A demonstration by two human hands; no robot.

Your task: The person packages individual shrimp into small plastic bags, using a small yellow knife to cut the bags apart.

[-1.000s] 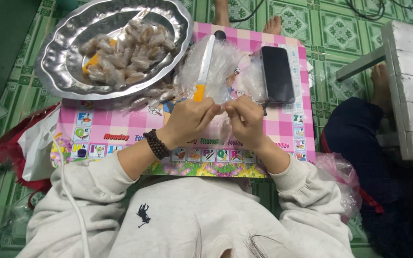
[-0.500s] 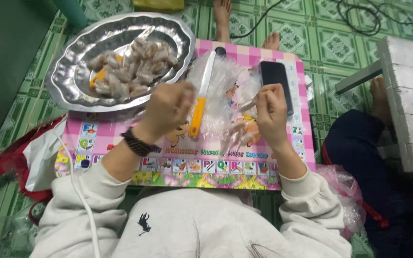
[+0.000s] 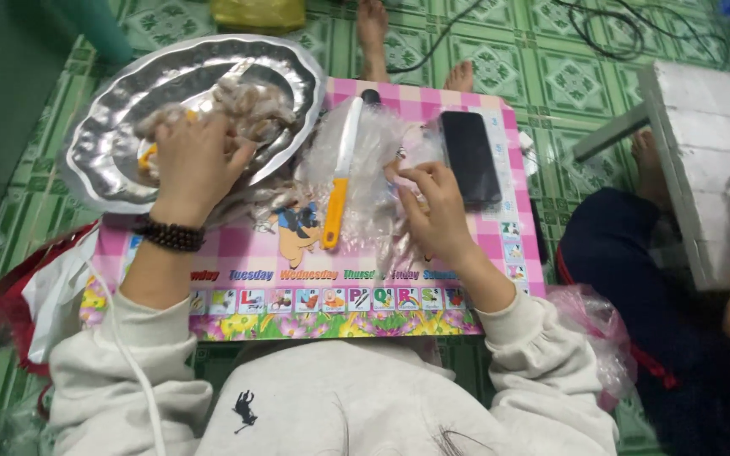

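Observation:
My left hand (image 3: 194,160) reaches over the silver oval tray (image 3: 111,127) and rests on the pile of shrimp (image 3: 251,105) in it; whether it grips one is hidden. My right hand (image 3: 437,211) sits on the pink checked board (image 3: 280,270), fingers curled around small shrimp bits at the edge of a clear plastic sheet (image 3: 373,160). A knife with a white blade and orange handle (image 3: 340,181) lies on that plastic between my hands.
A black phone (image 3: 471,156) lies on the board's right side. Another person's legs and feet (image 3: 635,245) and a white foam box (image 3: 711,152) are at right. Plastic bags (image 3: 589,333) lie beside my lap. Cables cross the green tiled floor.
My left hand moved from the board's middle up and left into the tray. My right hand shifted slightly right and stayed over the plastic. The camera view tilted.

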